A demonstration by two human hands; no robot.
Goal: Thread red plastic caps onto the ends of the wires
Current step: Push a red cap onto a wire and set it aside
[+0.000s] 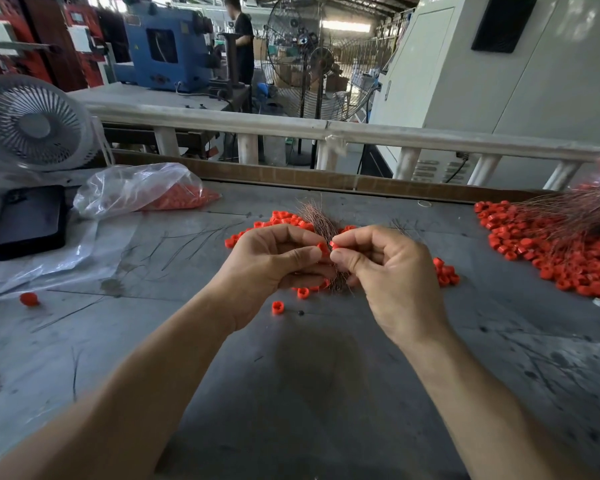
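at frame centre the left hand (278, 261) grips the wire bundle (321, 220) while the right hand (385, 268) pinches a red cap (334, 244), mid-threading; next likely needs aligning one wire end.

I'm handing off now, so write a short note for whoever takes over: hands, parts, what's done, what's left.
Left hand grips the wire bundle and a red cap.
Right hand pinches another cap at the wire ends.
Loose caps lie behind the hands; more sit in the plastic bag.
Done: capped wires piled at right.
Left: cap the held bundle.
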